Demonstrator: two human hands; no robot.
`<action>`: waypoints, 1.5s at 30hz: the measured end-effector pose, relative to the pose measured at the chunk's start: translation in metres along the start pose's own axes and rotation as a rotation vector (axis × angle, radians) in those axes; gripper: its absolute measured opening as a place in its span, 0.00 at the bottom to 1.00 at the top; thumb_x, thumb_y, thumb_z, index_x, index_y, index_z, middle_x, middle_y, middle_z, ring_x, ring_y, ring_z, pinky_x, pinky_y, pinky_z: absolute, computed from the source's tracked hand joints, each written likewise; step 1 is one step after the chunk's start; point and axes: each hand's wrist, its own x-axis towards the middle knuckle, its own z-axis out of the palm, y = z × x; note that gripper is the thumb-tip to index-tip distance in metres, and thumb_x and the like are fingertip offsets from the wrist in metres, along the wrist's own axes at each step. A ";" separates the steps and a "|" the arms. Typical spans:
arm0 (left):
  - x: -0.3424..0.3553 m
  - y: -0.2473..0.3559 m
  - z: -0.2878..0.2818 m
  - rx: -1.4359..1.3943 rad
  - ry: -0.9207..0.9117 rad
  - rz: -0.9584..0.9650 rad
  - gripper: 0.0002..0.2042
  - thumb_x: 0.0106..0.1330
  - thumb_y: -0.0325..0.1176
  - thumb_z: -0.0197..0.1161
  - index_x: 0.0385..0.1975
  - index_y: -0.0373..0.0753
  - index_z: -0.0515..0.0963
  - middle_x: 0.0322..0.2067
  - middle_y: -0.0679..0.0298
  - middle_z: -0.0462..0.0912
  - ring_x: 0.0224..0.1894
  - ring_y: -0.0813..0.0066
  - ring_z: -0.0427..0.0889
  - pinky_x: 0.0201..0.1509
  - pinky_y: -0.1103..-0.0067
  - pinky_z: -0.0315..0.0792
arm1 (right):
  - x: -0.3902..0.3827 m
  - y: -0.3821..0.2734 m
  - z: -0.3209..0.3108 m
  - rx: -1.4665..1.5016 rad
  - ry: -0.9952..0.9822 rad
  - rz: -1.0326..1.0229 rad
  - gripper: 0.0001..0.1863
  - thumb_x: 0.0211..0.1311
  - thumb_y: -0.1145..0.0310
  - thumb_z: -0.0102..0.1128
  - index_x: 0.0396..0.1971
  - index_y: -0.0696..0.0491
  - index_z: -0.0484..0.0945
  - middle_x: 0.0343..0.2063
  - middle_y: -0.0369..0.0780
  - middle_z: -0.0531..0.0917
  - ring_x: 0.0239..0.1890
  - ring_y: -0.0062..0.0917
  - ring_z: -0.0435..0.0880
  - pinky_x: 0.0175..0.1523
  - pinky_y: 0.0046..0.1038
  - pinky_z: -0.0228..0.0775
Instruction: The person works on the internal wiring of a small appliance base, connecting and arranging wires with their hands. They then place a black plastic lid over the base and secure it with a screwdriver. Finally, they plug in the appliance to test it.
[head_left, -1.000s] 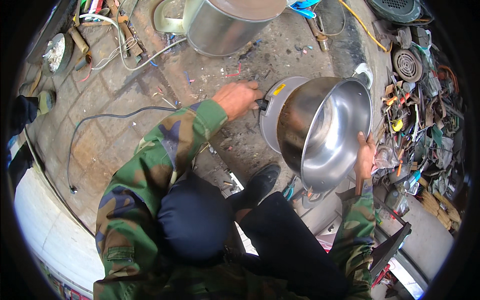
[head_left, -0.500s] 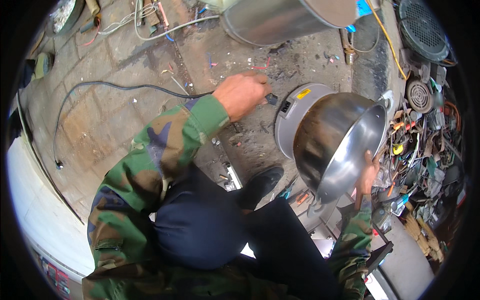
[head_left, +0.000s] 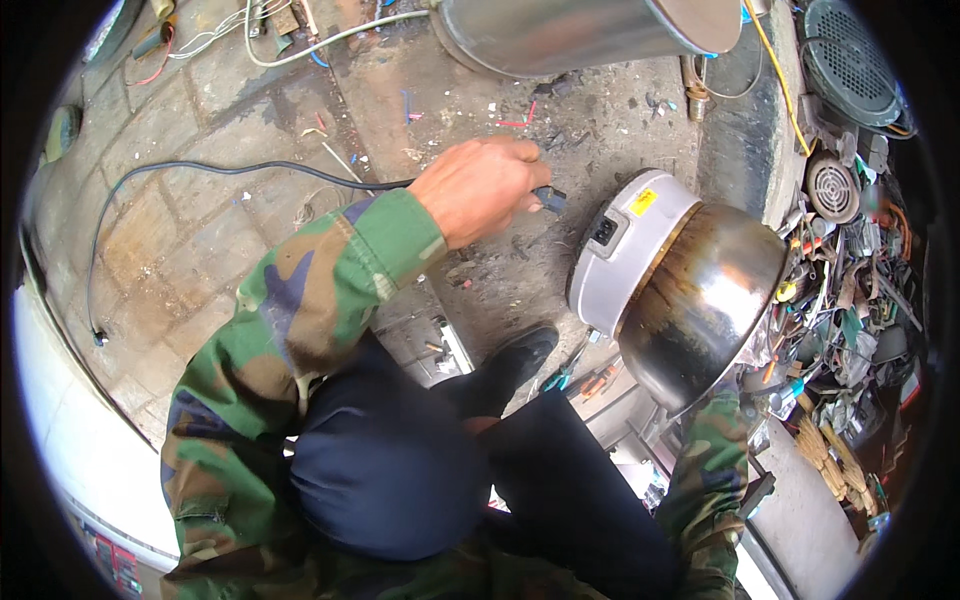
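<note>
My left hand (head_left: 482,190) is closed on the black plug (head_left: 551,199) of a power cord (head_left: 235,169), which trails left across the paving. A short gap separates the plug from the black socket (head_left: 604,231) in the pale grey base (head_left: 625,262) of an electric pot. The pot's stained metal body (head_left: 700,300) lies tipped to the right, its base turned toward the plug and its mouth facing away. My right sleeve (head_left: 712,450) reaches up behind the pot's lower rim; the hand itself is hidden there.
A large metal cylinder (head_left: 570,35) lies at the top. Scrap parts and tools (head_left: 850,290) are heaped on the right, below a round black grille (head_left: 850,62). Pliers (head_left: 566,370) lie near my shoe (head_left: 525,365). Loose wires (head_left: 330,42) cross the upper left.
The pot has tipped further right, turning its socket side more upward and its inside out of sight. My right hand has gone behind it. The plug stays in my left hand.
</note>
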 end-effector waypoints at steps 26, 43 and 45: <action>0.019 0.031 0.004 -0.033 0.039 0.113 0.11 0.65 0.33 0.74 0.39 0.37 0.80 0.39 0.59 0.78 0.46 0.52 0.82 0.47 0.59 0.81 | -0.065 -0.002 0.026 -0.020 -0.028 0.108 0.13 0.80 0.69 0.58 0.57 0.54 0.84 0.37 0.28 0.85 0.34 0.13 0.77 0.38 0.21 0.70; 0.040 0.046 0.022 0.072 0.039 0.174 0.10 0.64 0.32 0.73 0.35 0.36 0.79 0.39 0.59 0.78 0.47 0.55 0.83 0.47 0.61 0.82 | -0.022 0.001 0.010 -0.042 -0.096 0.049 0.12 0.81 0.68 0.59 0.56 0.54 0.84 0.36 0.28 0.85 0.34 0.13 0.77 0.37 0.20 0.70; 0.041 0.042 0.024 0.100 0.016 0.156 0.10 0.65 0.32 0.73 0.35 0.36 0.79 0.39 0.59 0.78 0.47 0.54 0.84 0.48 0.61 0.82 | -0.008 -0.002 0.010 -0.057 -0.130 0.023 0.12 0.81 0.68 0.59 0.56 0.54 0.84 0.36 0.28 0.85 0.33 0.13 0.77 0.37 0.20 0.70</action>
